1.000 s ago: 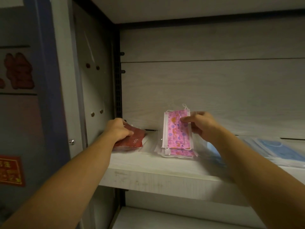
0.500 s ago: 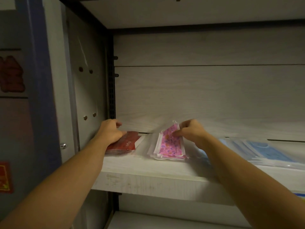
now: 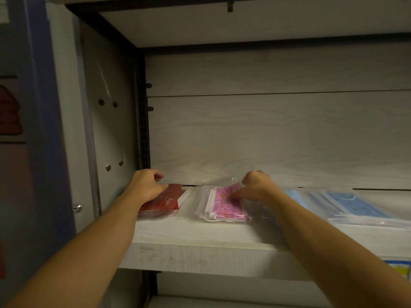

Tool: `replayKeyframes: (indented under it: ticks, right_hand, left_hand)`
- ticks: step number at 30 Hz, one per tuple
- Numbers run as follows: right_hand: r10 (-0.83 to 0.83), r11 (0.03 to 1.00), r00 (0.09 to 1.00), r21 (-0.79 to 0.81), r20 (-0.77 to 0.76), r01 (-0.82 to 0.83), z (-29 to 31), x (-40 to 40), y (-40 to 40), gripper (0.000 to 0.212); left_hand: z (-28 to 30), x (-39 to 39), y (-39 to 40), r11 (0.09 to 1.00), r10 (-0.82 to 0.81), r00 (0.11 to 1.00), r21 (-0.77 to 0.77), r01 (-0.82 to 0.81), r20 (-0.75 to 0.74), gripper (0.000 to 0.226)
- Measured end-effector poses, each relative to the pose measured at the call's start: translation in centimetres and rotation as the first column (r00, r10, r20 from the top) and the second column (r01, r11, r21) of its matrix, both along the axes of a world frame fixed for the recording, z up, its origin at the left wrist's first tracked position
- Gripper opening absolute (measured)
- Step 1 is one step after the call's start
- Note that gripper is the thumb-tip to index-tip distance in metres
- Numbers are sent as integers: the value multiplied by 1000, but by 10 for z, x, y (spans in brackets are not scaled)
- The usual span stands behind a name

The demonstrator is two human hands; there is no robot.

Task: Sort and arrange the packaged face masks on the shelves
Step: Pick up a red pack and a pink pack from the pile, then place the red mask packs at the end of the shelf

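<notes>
A: What's on your shelf point(image 3: 200, 238)?
B: One blue mask stack point(image 3: 355, 207) at the right, one pink pack point(image 3: 224, 206) in the middle, one red pack point(image 3: 163, 202) at the left.
A: Your two hands?
B: Your right hand point(image 3: 255, 187) pinches the pink pack; your left hand point(image 3: 146, 185) rests, fingers curled, on the red one.

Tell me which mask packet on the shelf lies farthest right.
The blue mask packets, at the shelf's right end with no hand on them. The pink patterned packet sits mid-shelf under the right hand; the red packet is leftmost, under the left hand.
</notes>
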State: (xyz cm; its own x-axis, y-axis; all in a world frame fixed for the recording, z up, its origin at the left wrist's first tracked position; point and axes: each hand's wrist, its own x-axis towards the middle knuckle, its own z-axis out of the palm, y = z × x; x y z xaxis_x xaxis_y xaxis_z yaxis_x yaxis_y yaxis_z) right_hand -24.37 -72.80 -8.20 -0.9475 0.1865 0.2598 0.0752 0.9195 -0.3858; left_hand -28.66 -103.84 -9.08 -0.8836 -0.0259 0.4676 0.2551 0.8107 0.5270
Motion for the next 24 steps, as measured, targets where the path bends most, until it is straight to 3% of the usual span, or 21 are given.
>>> replayKeyframes:
  ticks: [4, 9, 11, 14, 17, 24]
  right_hand:
    - [-61, 997, 998, 49, -17, 62, -2, 5, -1, 110]
    - [-54, 993, 994, 100, -91, 63, -5, 11, -2, 115]
    - [-21, 991, 993, 132, -113, 36, -6, 13, -1, 107]
    - [37, 986, 986, 166, -163, -10, -3, 16, -1, 77]
    - [75, 966, 972, 257, -223, -15, 5, 24, -2, 52]
    - [33, 916, 996, 402, -78, 1, 14, 63, 33, 40]
  left_hand:
    - [0, 1, 1, 1000, -13, 1000, 5, 13, -2, 47]
    - [0, 2, 4, 999, -35, 999, 5, 35, 11, 46]
    - [-2, 1, 5, 999, -52, 999, -6, 52, 11, 43]
    - [-4, 3, 6, 998, -63, 998, -18, 63, 16, 36]
    - [2, 7, 4, 998, -45, 997, -52, 41, -70, 32]
    - [27, 39, 39, 924, -86, 989, -382, 32, -123, 34]
